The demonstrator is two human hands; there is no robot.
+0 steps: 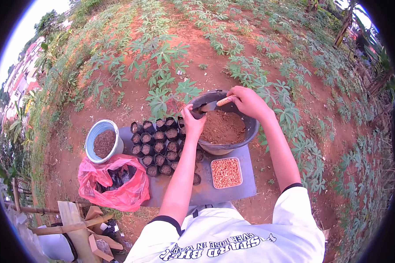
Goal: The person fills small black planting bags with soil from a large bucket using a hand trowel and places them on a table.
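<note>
My right hand (250, 103) grips the light wooden handle of a small trowel (224, 101) over the dark bucket (253, 127), which holds brown soil (224, 127). The trowel's blade points left, to a small black planting bag (199, 113) at the bucket's rim. Closed on that bag is my left hand (193, 122), which partly covers it. Several soil-filled black planting bags (159, 147) stand in rows left of the bucket, some hidden behind my left forearm. A clear square tub of orange-yellow kernels (226, 172) sits just below the bucket.
On the left stand a pale blue bucket (90, 144) of dark soil and a pink plastic bag (138, 186) with black plastic inside. These surround a grey table (245, 186). Leafy plants (162, 98) grow in red earth beyond. Wooden poles (74, 227) lie at lower left.
</note>
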